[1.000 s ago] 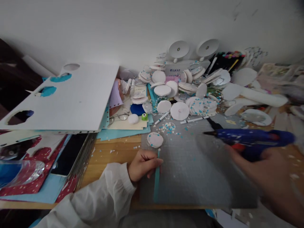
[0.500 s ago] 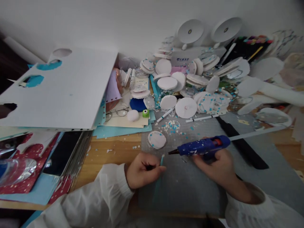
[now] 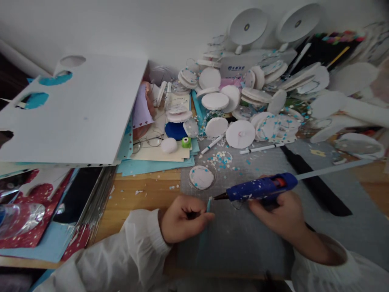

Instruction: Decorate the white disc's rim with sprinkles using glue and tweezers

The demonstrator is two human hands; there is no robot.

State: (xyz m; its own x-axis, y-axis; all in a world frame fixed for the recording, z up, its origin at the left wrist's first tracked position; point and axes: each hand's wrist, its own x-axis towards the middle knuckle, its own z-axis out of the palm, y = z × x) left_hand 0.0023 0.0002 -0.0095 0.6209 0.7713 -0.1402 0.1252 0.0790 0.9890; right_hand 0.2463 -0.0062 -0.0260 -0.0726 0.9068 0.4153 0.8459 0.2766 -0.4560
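Note:
My right hand [image 3: 281, 215] is closed round the handle of a blue hot glue gun [image 3: 255, 188], a long pale glue stick [image 3: 331, 169] jutting from its back. The gun's dark nozzle points left. Between the thumb and fingers of my left hand [image 3: 185, 219] is a thin light-blue stick [image 3: 209, 206], held upright with a tiny white piece at its top. The nozzle is at or very near that tip; whether they touch I cannot tell. Just beyond lies a round white disc [image 3: 201, 177] with small blue and white bits along its edge.
Loose blue and white confetti [image 3: 223, 159] lies on the grey mat [image 3: 237, 247]. Behind it are piled white discs [image 3: 240, 134], two white pens and a green punch [image 3: 186, 142]. A black strip [image 3: 316, 182] lies right; a large white board [image 3: 88, 117] stands left.
The glue gun's nozzle has come closer to the tip of the light-blue stick. My left hand has barely moved. The whole view has shifted slightly.

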